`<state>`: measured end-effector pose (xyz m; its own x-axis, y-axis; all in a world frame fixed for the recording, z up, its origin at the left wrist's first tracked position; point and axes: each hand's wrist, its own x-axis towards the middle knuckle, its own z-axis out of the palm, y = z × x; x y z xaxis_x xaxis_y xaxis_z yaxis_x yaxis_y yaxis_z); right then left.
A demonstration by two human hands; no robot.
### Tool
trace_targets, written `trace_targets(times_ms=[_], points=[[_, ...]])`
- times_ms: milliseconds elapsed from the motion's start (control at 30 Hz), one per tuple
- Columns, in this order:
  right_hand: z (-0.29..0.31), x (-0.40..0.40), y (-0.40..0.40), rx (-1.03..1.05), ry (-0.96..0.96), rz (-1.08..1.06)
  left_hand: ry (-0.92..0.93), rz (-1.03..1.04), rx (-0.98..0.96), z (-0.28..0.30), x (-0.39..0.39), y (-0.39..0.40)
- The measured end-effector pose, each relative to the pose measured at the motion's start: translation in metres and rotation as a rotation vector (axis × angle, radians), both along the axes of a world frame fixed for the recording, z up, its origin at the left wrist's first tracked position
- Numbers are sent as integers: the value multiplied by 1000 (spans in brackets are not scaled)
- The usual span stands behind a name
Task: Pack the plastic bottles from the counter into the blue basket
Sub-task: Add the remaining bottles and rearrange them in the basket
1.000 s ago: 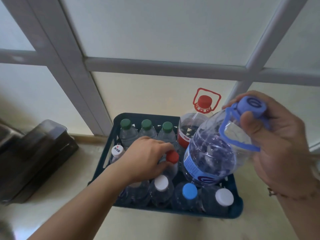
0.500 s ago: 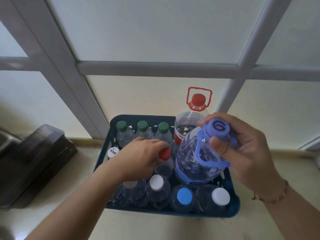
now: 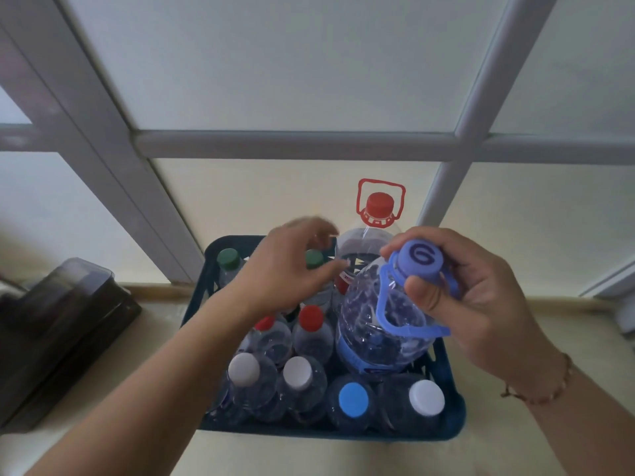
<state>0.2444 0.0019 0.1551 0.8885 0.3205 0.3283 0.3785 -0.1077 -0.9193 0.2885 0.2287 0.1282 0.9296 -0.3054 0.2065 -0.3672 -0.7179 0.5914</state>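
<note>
The blue basket (image 3: 450,426) stands on the counter, packed with several small clear bottles with green, red, white and blue caps. My right hand (image 3: 481,297) grips the purple cap and handle of a large clear bottle (image 3: 381,334), which stands low in the basket's right side. Behind it rises a large bottle with a red cap and red handle (image 3: 379,204). My left hand (image 3: 292,266) hovers over the back row with fingers spread, holding nothing; a small red-capped bottle (image 3: 311,319) stands free just below it.
A dark translucent box (image 3: 58,324) sits on the counter at the left. A frosted window with grey bars (image 3: 295,146) rises directly behind the basket. Pale countertop (image 3: 343,458) lies in front.
My left hand let go of the small red-capped bottle and lifted toward the back row. My right hand lowered the large purple-capped bottle further into the basket.
</note>
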Motion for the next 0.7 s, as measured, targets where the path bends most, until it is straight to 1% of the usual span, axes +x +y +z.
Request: trace_targets(times_ms=[33,67,133,233,300,467,600,700], points=[[0,0,0,-8,-3,0,9,40,-38,1,11,-9],[0,1,0,-13,-7,-3,58,38,-14,0,22,-17],[0,1,-2,-12,-14,-12,168,-20,110,-7,41,-30],[0,0,-6,-2,-12,-29,240,-94,143,-17,57,-34],[-1,-1,-8,4,-13,-37,240,-122,111,-21,59,-32],[-2,-1,-8,33,-8,-44,170,-132,21,-25,61,-24],[-1,-1,-9,56,5,-67,144,-134,-5,-28,58,-26],[-2,1,-7,45,6,-73,167,-132,8,-28,60,-27]])
